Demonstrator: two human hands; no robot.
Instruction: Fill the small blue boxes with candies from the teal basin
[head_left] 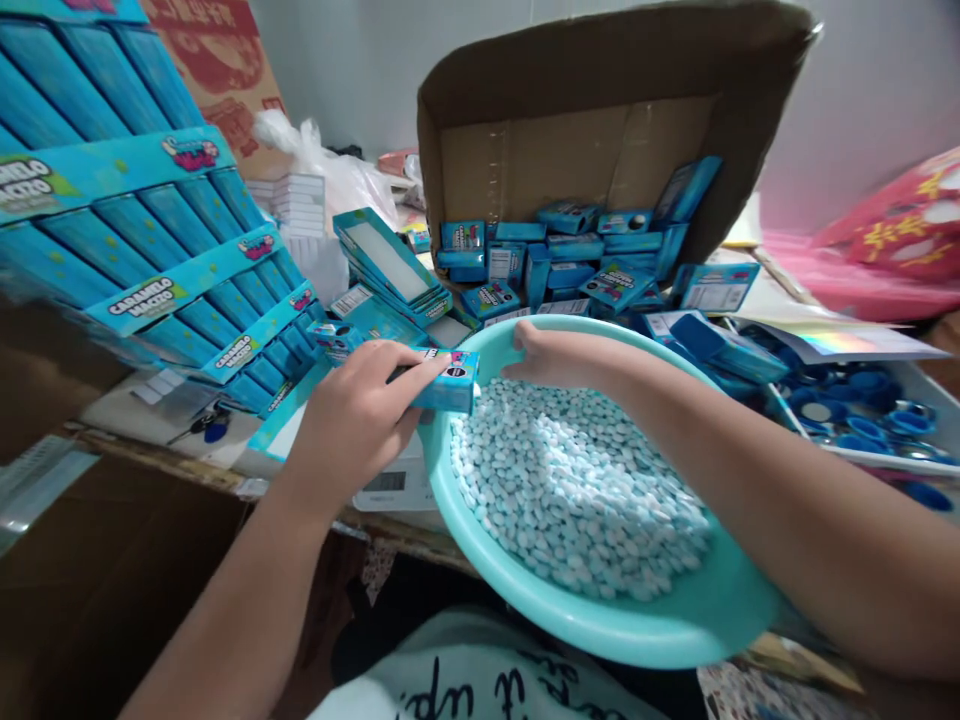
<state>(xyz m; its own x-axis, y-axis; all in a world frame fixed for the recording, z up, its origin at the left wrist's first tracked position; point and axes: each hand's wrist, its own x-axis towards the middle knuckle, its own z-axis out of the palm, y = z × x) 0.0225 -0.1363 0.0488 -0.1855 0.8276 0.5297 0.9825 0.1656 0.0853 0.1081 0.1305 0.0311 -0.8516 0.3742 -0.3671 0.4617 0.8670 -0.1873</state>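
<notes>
My left hand (pixel 367 405) grips a small blue candy box (pixel 454 382) over the left rim of a large turquoise basin (pixel 600 640). The box lies on its side, one end facing into the basin. Small pale blue and white candies (pixel 577 480) cover the basin's bottom; a few white ones show at the box's end. Inside the far left rim, just right of the box, my right hand (pixel 544 355) is closed, its fingers curled and partly hidden. What it holds, if anything, cannot be made out.
A brown carton (pixel 577 150) of blue candy boxes stands behind the basin. Stacked display trays (pixel 172 250) rise on the left. A scale (pixel 394 485) sits under the basin's left side. At right, a white box (pixel 855 450) holds blue round items.
</notes>
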